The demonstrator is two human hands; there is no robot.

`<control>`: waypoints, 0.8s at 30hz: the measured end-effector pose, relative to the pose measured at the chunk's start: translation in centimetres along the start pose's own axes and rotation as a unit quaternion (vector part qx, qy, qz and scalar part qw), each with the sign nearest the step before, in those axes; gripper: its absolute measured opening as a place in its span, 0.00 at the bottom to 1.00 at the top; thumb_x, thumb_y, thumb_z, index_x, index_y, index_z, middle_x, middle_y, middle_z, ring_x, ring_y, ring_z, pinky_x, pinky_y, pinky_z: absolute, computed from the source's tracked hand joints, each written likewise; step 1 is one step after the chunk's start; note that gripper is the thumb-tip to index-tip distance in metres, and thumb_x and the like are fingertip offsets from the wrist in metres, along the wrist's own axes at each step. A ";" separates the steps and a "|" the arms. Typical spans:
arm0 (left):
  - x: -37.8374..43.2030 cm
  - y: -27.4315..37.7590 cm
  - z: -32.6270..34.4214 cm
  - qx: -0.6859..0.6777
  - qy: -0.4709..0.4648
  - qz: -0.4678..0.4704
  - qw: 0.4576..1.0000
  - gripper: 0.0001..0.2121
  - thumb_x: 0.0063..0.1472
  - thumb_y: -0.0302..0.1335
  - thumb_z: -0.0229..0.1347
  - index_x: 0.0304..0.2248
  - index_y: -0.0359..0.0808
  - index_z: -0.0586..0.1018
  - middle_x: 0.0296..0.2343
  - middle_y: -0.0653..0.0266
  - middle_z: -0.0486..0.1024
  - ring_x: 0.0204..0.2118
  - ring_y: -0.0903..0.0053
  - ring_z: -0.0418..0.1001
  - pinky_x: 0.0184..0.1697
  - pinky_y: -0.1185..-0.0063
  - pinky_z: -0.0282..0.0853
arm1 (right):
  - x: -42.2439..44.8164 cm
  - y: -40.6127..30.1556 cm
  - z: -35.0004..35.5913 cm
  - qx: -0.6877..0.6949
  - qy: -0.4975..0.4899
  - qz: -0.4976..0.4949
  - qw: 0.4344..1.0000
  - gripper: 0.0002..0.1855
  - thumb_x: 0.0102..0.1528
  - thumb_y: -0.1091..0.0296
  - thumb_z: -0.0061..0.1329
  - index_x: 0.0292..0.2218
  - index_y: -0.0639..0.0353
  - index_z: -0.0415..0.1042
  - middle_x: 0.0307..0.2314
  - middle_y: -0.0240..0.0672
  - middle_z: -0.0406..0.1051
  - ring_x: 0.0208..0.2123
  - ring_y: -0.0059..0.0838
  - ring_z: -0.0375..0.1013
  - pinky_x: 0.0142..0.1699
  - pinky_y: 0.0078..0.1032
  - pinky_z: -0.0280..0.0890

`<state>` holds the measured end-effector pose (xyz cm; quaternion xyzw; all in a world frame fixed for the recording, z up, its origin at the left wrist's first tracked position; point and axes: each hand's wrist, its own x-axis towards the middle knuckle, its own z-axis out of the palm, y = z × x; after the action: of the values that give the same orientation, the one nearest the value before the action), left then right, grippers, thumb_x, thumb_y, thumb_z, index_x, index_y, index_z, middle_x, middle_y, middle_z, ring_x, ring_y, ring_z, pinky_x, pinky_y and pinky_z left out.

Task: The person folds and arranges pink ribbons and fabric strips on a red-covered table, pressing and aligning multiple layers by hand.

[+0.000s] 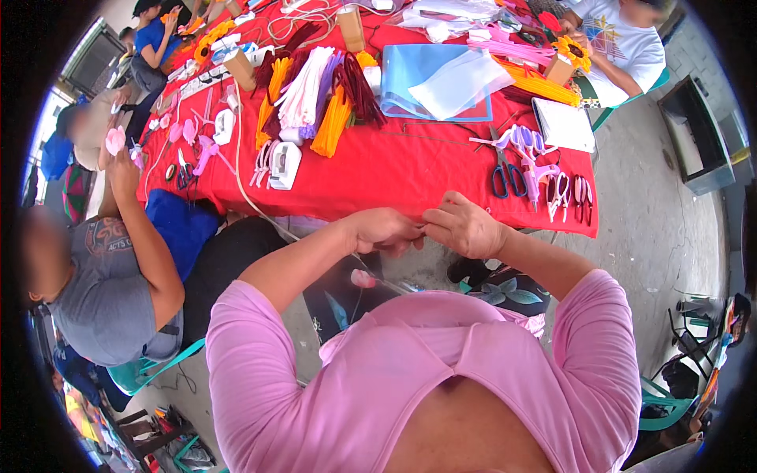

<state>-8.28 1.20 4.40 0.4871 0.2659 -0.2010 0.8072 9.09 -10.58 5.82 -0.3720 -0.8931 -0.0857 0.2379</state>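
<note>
My left hand (385,230) and my right hand (464,224) meet at the fingertips just in front of the table's near edge. The fingers of both are pinched together. Whatever may lie between them is too small and too covered to make out. Closest to my right hand on the red tablecloth (378,189) are dark-handled scissors (507,177), a pink glue gun (535,177) and several bent dark red and white pipe-cleaner pieces (559,195). A white tape dispenser (285,165) stands beyond my left hand, beside bent pink pieces (263,162).
Bundles of white (304,88), orange (332,124) and dark red pipe cleaners (358,88) lie mid-table near a blue plastic folder (437,83). A pale cord (238,148) crosses the left side. A co-worker at left holds a pink flower (116,141); another person (615,53) sits far right.
</note>
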 end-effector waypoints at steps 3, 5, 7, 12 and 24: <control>0.1 0.1 0.5 0.057 0.029 -0.016 0.998 0.09 0.57 0.30 0.48 0.29 0.32 0.75 0.20 0.69 0.69 0.18 0.84 0.64 0.23 0.83 0.60 | -0.1 0.1 0.4 0.091 0.011 0.001 0.996 0.08 0.40 0.68 0.43 0.25 0.59 0.65 0.25 0.32 0.66 0.26 0.31 0.66 0.35 0.27 0.59; 0.0 0.1 0.7 0.133 0.028 -0.017 0.991 0.09 0.57 0.30 0.48 0.29 0.32 0.75 0.19 0.71 0.69 0.18 0.85 0.64 0.23 0.84 0.59 | -0.4 0.1 0.8 0.165 -0.008 0.029 0.986 0.07 0.42 0.68 0.44 0.25 0.60 0.65 0.24 0.34 0.66 0.26 0.34 0.66 0.34 0.29 0.61; -0.1 0.0 0.6 0.236 0.004 -0.004 0.972 0.09 0.57 0.30 0.49 0.30 0.33 0.76 0.18 0.72 0.69 0.18 0.86 0.64 0.24 0.85 0.59 | -0.7 -0.2 1.1 0.227 -0.043 0.078 0.970 0.06 0.44 0.68 0.45 0.25 0.60 0.66 0.22 0.36 0.66 0.26 0.38 0.67 0.32 0.30 0.62; -0.7 0.2 1.1 0.221 -0.010 0.012 0.975 0.10 0.56 0.31 0.49 0.30 0.32 0.76 0.17 0.72 0.69 0.19 0.86 0.64 0.24 0.85 0.59 | -0.3 -0.4 0.6 0.311 -0.097 0.179 0.928 0.07 0.45 0.69 0.48 0.29 0.58 0.69 0.21 0.38 0.68 0.25 0.40 0.68 0.30 0.31 0.63; 0.7 -1.2 0.0 0.255 0.066 0.067 0.962 0.11 0.56 0.32 0.49 0.31 0.31 0.76 0.21 0.70 0.72 0.23 0.84 0.68 0.27 0.85 0.62 | 0.1 -0.6 1.0 0.274 -0.107 0.295 0.909 0.07 0.45 0.66 0.45 0.26 0.58 0.69 0.20 0.38 0.68 0.25 0.39 0.69 0.32 0.33 0.62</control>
<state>-8.46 0.65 3.11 0.7054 0.2259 -0.1751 0.6486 8.27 -10.61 4.96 -0.5457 -0.7512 0.2767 0.2476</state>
